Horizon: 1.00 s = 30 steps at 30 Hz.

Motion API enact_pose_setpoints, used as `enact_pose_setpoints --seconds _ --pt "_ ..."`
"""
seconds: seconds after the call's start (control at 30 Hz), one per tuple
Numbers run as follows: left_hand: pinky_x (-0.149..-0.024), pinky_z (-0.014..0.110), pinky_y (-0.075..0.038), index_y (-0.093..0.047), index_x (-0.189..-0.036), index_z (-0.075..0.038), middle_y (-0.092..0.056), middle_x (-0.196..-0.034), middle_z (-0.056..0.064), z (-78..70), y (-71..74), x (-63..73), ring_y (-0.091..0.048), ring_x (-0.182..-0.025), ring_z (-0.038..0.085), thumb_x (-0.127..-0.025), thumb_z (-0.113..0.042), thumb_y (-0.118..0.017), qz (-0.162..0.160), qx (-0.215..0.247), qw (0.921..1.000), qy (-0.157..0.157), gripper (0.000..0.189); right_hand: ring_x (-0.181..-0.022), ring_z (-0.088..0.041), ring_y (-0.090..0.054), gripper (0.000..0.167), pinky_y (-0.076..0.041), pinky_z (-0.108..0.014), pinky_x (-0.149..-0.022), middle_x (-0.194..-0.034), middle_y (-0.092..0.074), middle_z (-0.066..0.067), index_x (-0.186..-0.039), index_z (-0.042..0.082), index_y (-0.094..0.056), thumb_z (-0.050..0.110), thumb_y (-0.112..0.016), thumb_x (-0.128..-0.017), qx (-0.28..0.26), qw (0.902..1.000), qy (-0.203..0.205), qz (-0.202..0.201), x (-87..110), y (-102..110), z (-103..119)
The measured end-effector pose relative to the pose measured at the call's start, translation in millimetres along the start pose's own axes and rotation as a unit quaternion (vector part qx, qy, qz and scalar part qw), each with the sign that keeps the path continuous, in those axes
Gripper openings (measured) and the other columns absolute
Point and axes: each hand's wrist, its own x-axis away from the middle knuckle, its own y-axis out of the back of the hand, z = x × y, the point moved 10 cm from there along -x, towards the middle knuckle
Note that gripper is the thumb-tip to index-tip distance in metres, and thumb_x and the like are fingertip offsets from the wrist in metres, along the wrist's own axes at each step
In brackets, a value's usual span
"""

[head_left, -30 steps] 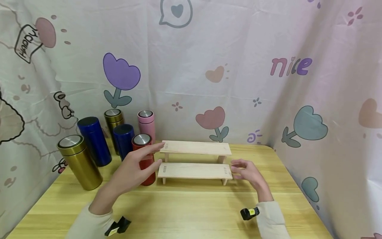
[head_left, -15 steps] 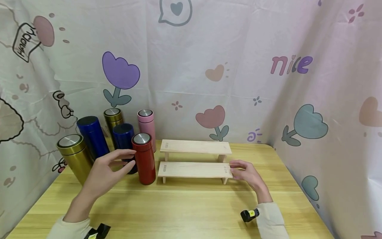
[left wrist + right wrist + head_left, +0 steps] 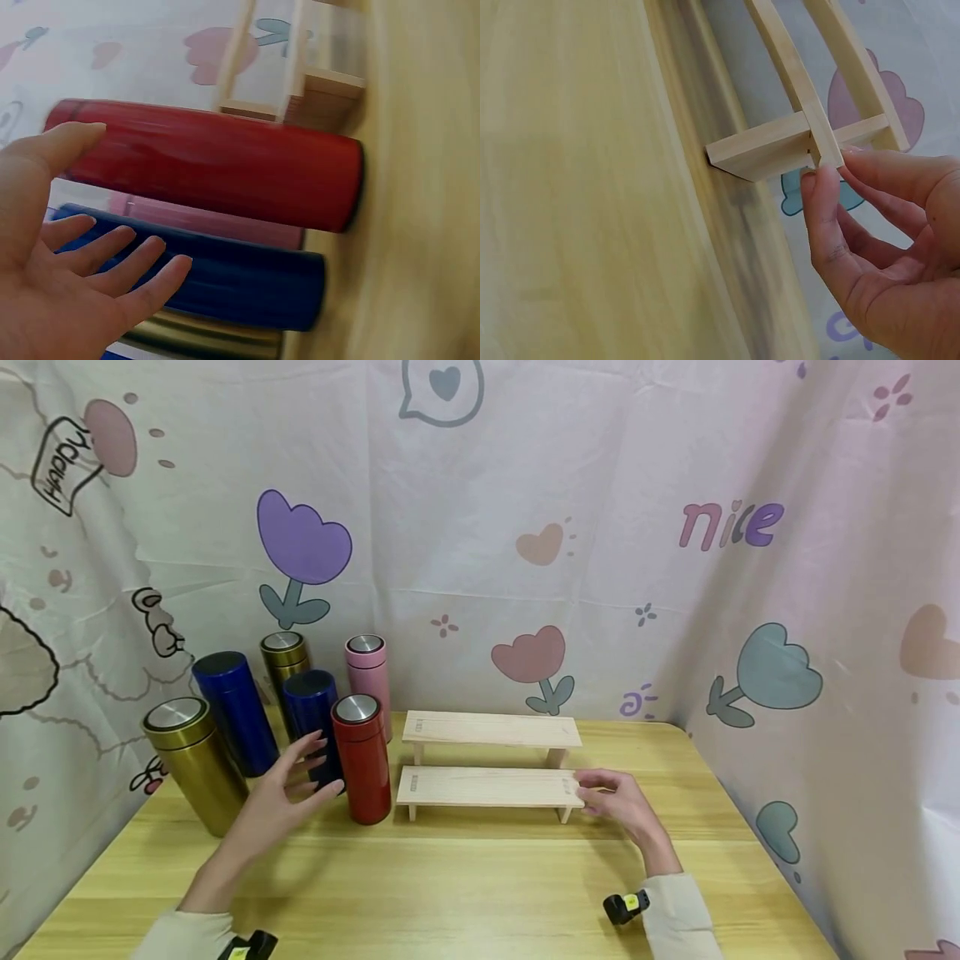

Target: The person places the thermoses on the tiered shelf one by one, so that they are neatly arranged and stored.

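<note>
My left hand [image 3: 273,806], fingers spread and holding nothing, is beside the red thermos bottle [image 3: 367,777] and in front of the nearer blue thermos bottle [image 3: 311,693]. In the left wrist view the thumb lies across the upper part of the red bottle [image 3: 217,165], and the fingers overlap the blue bottle [image 3: 247,274]; whether they touch cannot be told. My right hand [image 3: 615,802] pinches the right end of the front wooden riser [image 3: 487,787] between thumb and fingers, plainly seen on the plank's end [image 3: 821,139] in the right wrist view.
A higher wooden riser [image 3: 491,729] stands behind the front one. Around the left side are a large gold bottle [image 3: 195,768], another blue bottle [image 3: 232,710], a slimmer gold bottle [image 3: 283,664] and a pink bottle [image 3: 369,681]. A printed curtain [image 3: 450,510] hangs behind the table [image 3: 450,893].
My left hand has drawn back leftward from the riser and the red bottle's front, then turned toward the nearer blue bottle. My right hand has closed in on the front riser's right end.
</note>
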Motion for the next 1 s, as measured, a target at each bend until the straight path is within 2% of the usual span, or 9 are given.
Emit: enact_pose_setpoints --seconds 0.1,0.17,0.23,0.3,0.37,0.43,0.53,0.73,1.0 --pt "-0.092 0.0 -0.042 -0.025 -0.164 -0.012 -0.042 -0.16 0.022 9.6 -9.8 -1.3 -0.049 -0.14 0.045 -0.099 -0.027 -0.072 0.014 0.01 0.9998 0.006 0.082 -0.084 -0.012 -0.068 0.04 -0.065 -0.03 -0.078 -0.116 -0.067 -0.018 -0.132 -0.011 -0.062 0.003 -0.07 -0.096 -0.003 1.0 -0.002 -0.006 0.6 0.8 -1.6" --pt "-0.094 0.004 -0.046 -0.024 -0.164 -0.013 -0.042 -0.161 0.022 14.7 -15.0 -2.0 -0.049 -0.141 0.045 -0.099 -0.027 -0.072 0.02 0.015 0.9996 0.012 0.082 -0.085 -0.012 -0.068 0.04 -0.065 -0.031 -0.078 -0.118 -0.066 -0.021 -0.133 -0.011 -0.061 0.003 -0.07 -0.096 -0.001 1.0 0.002 -0.005 1.2 0.3 -0.5" --pt "-0.1 0.018 -0.053 -0.025 -0.164 -0.013 -0.042 -0.16 0.022 18.3 -19.4 -3.1 -0.05 -0.14 0.044 -0.099 -0.028 -0.071 0.024 0.018 0.9994 0.016 0.081 -0.086 -0.013 -0.068 0.04 -0.065 -0.031 -0.078 -0.121 -0.065 -0.025 -0.133 -0.01 -0.062 0.004 -0.069 -0.097 0.002 1.0 0.005 -0.008 1.4 0.2 -0.2" --pt "-0.104 0.037 -0.057 -0.025 -0.164 -0.013 -0.042 -0.16 0.022 21.0 -23.5 -4.4 -0.05 -0.14 0.045 -0.099 -0.029 -0.071 0.029 0.023 0.9991 0.02 0.081 -0.088 -0.013 -0.068 0.04 -0.065 -0.031 -0.078 -0.124 -0.064 -0.028 -0.133 -0.01 -0.062 0.004 -0.069 -0.097 0.008 0.9999 0.008 -0.008 1.4 -0.2 -0.2" --pt "-0.107 0.054 -0.053 -0.025 -0.164 -0.012 -0.042 -0.159 0.024 23.4 -27.2 -6.0 -0.05 -0.14 0.045 -0.099 -0.03 -0.071 0.033 0.028 0.9988 0.022 0.081 -0.088 -0.014 -0.068 0.039 -0.065 -0.031 -0.078 -0.125 -0.064 -0.029 -0.133 -0.01 -0.062 0.003 -0.069 -0.097 0.008 0.9998 0.007 -0.013 0.8 0.2 -1.1" --pt "-0.108 0.063 -0.048 -0.025 -0.163 -0.01 -0.042 -0.159 0.025 25.5 -30.3 -7.5 -0.05 -0.14 0.047 -0.099 -0.03 -0.071 0.034 0.037 0.9984 0.025 0.082 -0.087 -0.013 -0.068 0.038 -0.065 -0.031 -0.078 -0.125 -0.064 -0.029 -0.132 -0.01 -0.063 0.004 -0.069 -0.097 0.012 0.9997 0.009 -0.018 0.0 0.4 -2.0" --pt "-0.108 0.064 -0.047 -0.024 -0.163 -0.008 -0.04 -0.159 0.027 28.6 -34.8 -9.4 -0.049 -0.14 0.048 -0.099 -0.028 -0.072 0.036 0.048 0.9978 0.029 0.083 -0.087 -0.012 -0.068 0.038 -0.064 -0.03 -0.078 -0.124 -0.065 -0.027 -0.132 -0.009 -0.064 0.003 -0.069 -0.096 0.011 0.9996 0.011 -0.023 -1.1 1.0 -3.6" --pt "-0.105 0.058 -0.053 -0.024 -0.162 -0.004 -0.04 -0.159 0.029 33.9 -41.9 -11.3 -0.05 -0.138 0.05 -0.097 -0.026 -0.073 0.038 0.051 0.9971 0.042 0.084 -0.087 -0.011 -0.068 0.039 -0.064 -0.027 -0.078 -0.119 -0.067 -0.023 -0.132 -0.008 -0.064 0.003 -0.071 -0.095 0.002 0.9996 0.017 -0.022 -1.3 0.9 -7.3" --pt "-0.104 0.058 -0.054 -0.025 -0.161 -0.003 -0.044 -0.156 0.029 38.2 -46.7 -15.8 -0.052 -0.136 0.051 -0.097 -0.029 -0.074 0.035 0.042 0.9972 0.051 0.085 -0.088 -0.011 -0.067 0.039 -0.064 -0.028 -0.079 -0.124 -0.065 -0.027 -0.132 -0.008 -0.063 0.004 -0.071 -0.096 -0.001 0.9996 0.023 -0.018 -1.5 0.6 -6.4"
